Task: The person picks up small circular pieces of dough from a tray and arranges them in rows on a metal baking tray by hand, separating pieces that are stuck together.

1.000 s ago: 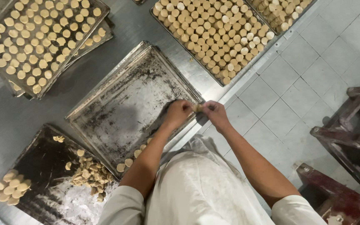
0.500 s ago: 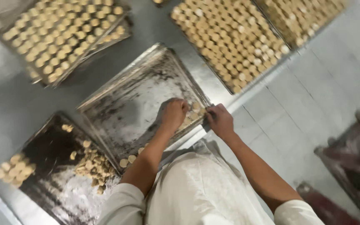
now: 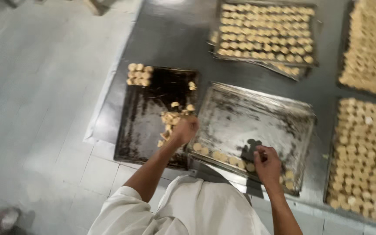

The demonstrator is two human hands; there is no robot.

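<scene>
left hand (image 3: 184, 129) closed over loose pale dough pieces (image 3: 170, 119) on dark tray (image 3: 142, 126) | right hand (image 3: 266, 163) pinched small round dough disc (image 3: 250, 167) on shiny metal tray (image 3: 257, 117) | likely soft, light, best lifted by edges

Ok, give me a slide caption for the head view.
Left hand reaches into loose dough pieces on a dark tray; right hand over a steel tray.
</scene>
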